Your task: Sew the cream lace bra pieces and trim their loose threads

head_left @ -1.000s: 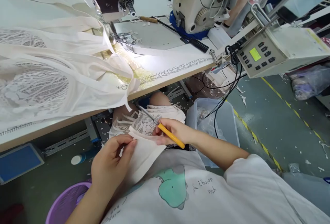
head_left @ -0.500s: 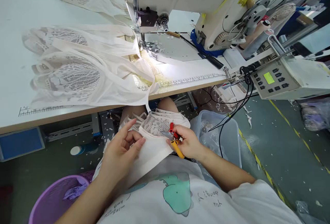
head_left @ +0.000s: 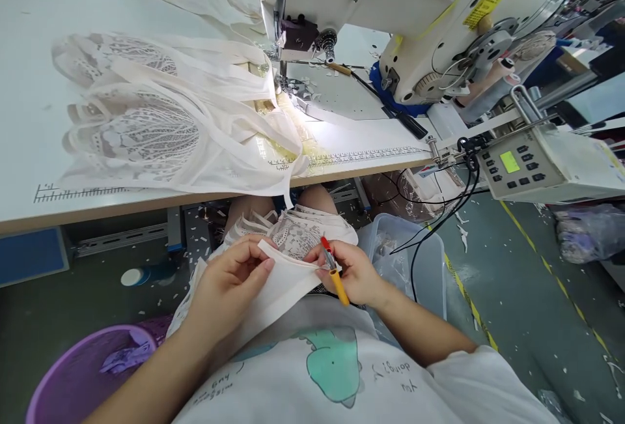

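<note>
On my lap lies a cream fabric piece point(head_left: 283, 287) with a lace panel point(head_left: 293, 238). My left hand point(head_left: 229, 281) pinches the fabric's folded edge between thumb and fingers. My right hand point(head_left: 354, 271) grips a small yellow-and-red-handled tool point(head_left: 334, 271), its metal tip touching the fabric edge just right of my left fingers. Both hands sit below the table edge, over my knees.
A white sewing machine point(head_left: 415, 0) stands on the white table point(head_left: 29, 85), with a pile of cream lace garments point(head_left: 161, 118) left of the needle. A control box point(head_left: 532, 163) with cables hangs at right. A clear bin point(head_left: 415, 248) and a purple basket point(head_left: 78, 372) stand on the floor.
The view has tilted up toward the machine. My right hand turned the tool from lying flat with its long point forward to upright against the fabric edge; my left hand tightened its pinch.
</note>
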`<control>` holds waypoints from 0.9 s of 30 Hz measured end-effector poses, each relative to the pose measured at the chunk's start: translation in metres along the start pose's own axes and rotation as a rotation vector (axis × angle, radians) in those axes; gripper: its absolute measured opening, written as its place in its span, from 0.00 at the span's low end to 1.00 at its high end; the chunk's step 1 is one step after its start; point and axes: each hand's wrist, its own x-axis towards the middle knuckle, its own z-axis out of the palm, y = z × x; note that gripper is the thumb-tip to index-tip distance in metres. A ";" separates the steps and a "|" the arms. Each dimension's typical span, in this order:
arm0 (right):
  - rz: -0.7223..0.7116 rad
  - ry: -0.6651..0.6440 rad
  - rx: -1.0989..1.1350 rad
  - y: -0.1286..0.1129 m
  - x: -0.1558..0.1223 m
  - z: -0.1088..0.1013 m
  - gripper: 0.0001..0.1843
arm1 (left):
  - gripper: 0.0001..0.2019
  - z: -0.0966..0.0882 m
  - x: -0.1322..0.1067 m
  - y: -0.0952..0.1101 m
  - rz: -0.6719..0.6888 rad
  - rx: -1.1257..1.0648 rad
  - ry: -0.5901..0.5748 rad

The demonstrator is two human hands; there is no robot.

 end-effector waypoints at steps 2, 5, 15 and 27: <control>0.065 0.018 0.048 0.001 0.001 0.003 0.14 | 0.08 0.000 -0.002 0.000 -0.032 -0.022 -0.002; 0.130 0.067 0.111 0.003 0.002 0.007 0.19 | 0.08 0.002 -0.006 -0.006 -0.079 -0.068 0.050; 0.026 -0.001 0.023 -0.004 0.010 -0.003 0.16 | 0.13 -0.008 0.007 -0.006 0.481 0.481 0.159; -0.004 -0.059 0.080 -0.010 0.012 -0.006 0.20 | 0.10 0.008 0.028 0.010 0.330 0.389 -0.435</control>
